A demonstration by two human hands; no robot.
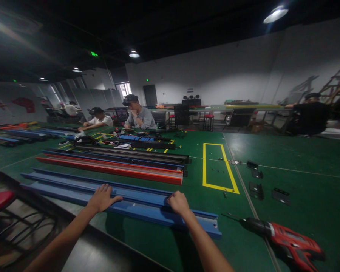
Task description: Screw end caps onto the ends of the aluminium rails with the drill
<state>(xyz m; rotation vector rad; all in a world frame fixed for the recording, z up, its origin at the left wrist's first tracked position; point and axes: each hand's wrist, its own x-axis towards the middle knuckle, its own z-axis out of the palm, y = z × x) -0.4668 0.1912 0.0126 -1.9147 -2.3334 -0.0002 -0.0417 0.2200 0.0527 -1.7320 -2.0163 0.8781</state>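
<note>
Lower centre of the frame, my left hand [103, 197] is splayed flat, thumb out, on the blue rails [155, 211], pressing rather than gripping as far as I can judge. My right hand [179, 203] is curled at a rail's rim; can't tell if the fingers actually pinch it. The rails lie side by side, slanting from mid-left to lower right.

Main risk, I'd say: uneven push between my hands, and the rails skew or part. Their left end sits near the front edge of the table [286, 158], so a hard pull could tip it over. Pushed away, they could bump the red rail [116, 169] behind.

Lower right, the drill [289, 238] points its bit just beside the rails' right end; a rightward slide might knock it. Loose screws [225, 195] below the yellow box [221, 188] would scatter easily. Brackets [256, 190], at right, look safe.
</note>
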